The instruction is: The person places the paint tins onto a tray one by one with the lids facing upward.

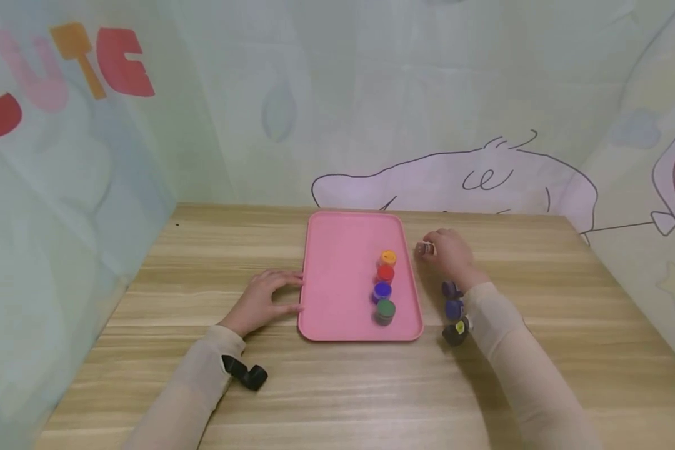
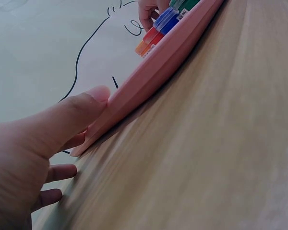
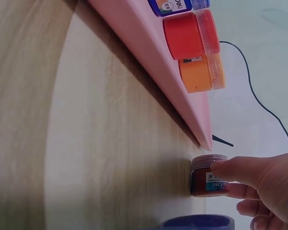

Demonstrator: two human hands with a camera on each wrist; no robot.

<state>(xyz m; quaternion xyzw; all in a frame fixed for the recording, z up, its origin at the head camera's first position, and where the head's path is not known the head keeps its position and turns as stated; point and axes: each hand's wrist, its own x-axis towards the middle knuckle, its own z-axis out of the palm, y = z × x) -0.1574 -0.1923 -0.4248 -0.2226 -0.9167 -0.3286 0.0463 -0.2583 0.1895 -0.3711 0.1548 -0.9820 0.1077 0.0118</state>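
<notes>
My right hand (image 1: 451,253) pinches a small brown paint jar (image 3: 206,184) with a clear lid between thumb and fingers. The jar is just right of the pink tray (image 1: 343,250), at or near the table surface. On the tray's right side, orange (image 1: 389,257), red (image 1: 385,274), blue (image 1: 382,292) and green (image 1: 385,311) paint jars stand in a line. My left hand (image 1: 264,300) is at the tray's left edge, fingers spread and fairly straight. In the left wrist view its thumb (image 2: 98,96) touches the rim.
Beneath my right forearm, dark purple-blue jars (image 1: 454,309) stand on the wooden table (image 1: 337,394), partly hidden by the sleeve (image 1: 495,319). A black device (image 1: 244,373) sits on my left wrist. A printed curtain (image 1: 371,94) hangs behind the table.
</notes>
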